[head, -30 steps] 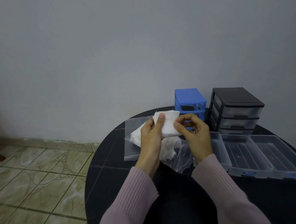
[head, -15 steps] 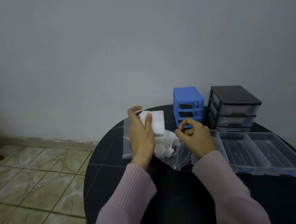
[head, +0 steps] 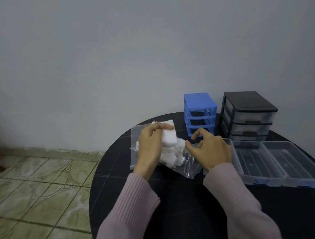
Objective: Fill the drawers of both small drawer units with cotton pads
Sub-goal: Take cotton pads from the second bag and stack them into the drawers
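My left hand grips a white stack of cotton pads above a clear plastic bag that holds more pads. My right hand hovers just right of the bag with its fingers loosely curled and nothing in them. A blue drawer unit stands behind with its slots empty. Beside it a black drawer unit has two clear drawers in it. Clear drawers lie side by side on the table to the right of my right hand.
Everything sits on a round black table whose left edge drops to a tiled floor. A grey wall stands close behind the two units.
My right hand let go of the pad stack and moved right and down beside the bag. My left hand kept the stack and shifted slightly left.
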Tool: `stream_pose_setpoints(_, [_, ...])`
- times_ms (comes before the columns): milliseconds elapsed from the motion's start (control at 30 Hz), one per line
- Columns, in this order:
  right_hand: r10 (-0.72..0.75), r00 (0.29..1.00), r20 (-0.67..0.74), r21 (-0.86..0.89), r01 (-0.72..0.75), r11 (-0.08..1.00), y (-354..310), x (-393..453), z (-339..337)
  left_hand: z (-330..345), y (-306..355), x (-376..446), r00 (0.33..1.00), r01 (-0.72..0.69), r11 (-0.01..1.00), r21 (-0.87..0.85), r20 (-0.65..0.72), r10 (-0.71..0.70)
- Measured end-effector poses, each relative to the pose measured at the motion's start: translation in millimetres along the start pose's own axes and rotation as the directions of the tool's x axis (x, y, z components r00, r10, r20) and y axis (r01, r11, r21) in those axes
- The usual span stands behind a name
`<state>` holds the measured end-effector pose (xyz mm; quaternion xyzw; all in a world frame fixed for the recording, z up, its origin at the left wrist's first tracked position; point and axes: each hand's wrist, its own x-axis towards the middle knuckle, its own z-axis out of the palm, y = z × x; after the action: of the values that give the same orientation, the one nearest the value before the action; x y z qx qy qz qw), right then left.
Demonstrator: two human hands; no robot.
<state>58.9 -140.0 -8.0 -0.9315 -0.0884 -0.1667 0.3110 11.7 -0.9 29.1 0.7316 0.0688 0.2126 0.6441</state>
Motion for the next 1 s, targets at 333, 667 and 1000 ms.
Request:
stream_pose_setpoints(333, [0.081,0.995,-0.055,0.444,-0.048,0.895,-3.2,2.5,-0.6,2.2,4.7,-2.2,0.895,0.445,0.814,-0.373,0.221,-0.388])
stream_pose_setpoints(667, [0.034,0.980,0.196,0.761,-0.174,0.625,-13.9,1.1,-15.6,12.1,5.6,-9.7,0.960,0.243,0.915,-0.321,0.218,-0.178])
stream_pose_setpoints(1000, [-0.038,0.967,0.252,0.911,-0.224,0.346,-26.1,-9.7,-11.2,26.4,2.7,-14.1,0.953,-0.011,0.987,-0.158,0.298,0.059])
